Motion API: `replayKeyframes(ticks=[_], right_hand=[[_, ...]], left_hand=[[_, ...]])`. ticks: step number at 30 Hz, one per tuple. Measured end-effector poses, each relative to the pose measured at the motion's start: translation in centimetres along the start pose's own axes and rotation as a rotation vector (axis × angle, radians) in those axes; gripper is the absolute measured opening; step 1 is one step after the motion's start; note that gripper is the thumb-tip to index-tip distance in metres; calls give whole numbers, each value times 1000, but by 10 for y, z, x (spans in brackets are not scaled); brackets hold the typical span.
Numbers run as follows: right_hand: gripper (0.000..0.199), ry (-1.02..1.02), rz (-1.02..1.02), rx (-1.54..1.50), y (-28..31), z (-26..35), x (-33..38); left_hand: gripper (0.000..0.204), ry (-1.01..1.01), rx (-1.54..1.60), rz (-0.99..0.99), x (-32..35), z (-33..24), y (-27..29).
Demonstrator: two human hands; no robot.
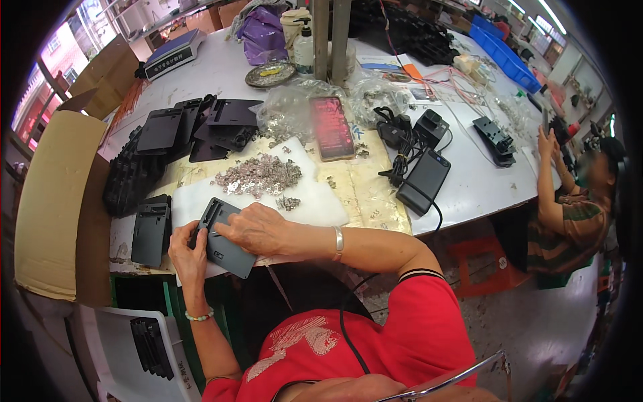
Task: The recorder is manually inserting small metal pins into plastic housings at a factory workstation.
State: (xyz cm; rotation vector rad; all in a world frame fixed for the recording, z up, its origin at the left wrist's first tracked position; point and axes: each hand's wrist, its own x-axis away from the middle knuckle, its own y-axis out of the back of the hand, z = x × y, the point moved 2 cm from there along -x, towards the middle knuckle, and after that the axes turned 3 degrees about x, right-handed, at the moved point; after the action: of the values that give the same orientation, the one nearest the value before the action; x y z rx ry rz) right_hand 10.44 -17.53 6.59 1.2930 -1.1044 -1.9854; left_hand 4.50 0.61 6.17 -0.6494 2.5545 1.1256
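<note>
My left hand (188,258) grips the left edge of a dark grey plastic housing (230,257), tilted at the table's near edge. Over its upper part my right hand (258,230) is closed, fingertips pressed to the slotted area; whatever is pinched there is too small to make out. Beyond both hands, a heap of small metal clips (261,175) lies on a white foam sheet (320,206), with a smaller cluster of clips (288,203) beside it. A similar dark housing (151,231) rests just left of my left hand.
Stacked dark panels (231,112) lie at the far left, near an open cardboard box (57,208). A phone (332,128) lies behind the foam. Right of it are a black power adapter (424,181) and cables. Another person (569,214) sits at the right.
</note>
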Motion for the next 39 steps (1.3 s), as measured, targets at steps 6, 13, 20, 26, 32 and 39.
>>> replayKeyframes(ticks=[6, 13, 20, 26, 32, 39], right_hand=[[18, 3, -12, 4, -1, -2, 1], [23, -16, -58, -13, 2, -1, -2], [24, -48, -84, -6, 12, -4, -4], [20, -91, -172, 18, 8, -16, -7], [14, -136, -200, 23, 14, -18, -9], [16, -162, -227, 21, 10, -31, -9]], left_hand=[[20, -85, -243, 137, -13, -16, 1], [18, -133, -144, 96, -11, -9, 12], [21, 17, -43, -71, -1, -8, 20], [20, 64, -35, -133, 5, 4, 9], [16, -20, -104, -200, 6, 11, 2], [15, -13, -73, -225, 9, 12, 1]])
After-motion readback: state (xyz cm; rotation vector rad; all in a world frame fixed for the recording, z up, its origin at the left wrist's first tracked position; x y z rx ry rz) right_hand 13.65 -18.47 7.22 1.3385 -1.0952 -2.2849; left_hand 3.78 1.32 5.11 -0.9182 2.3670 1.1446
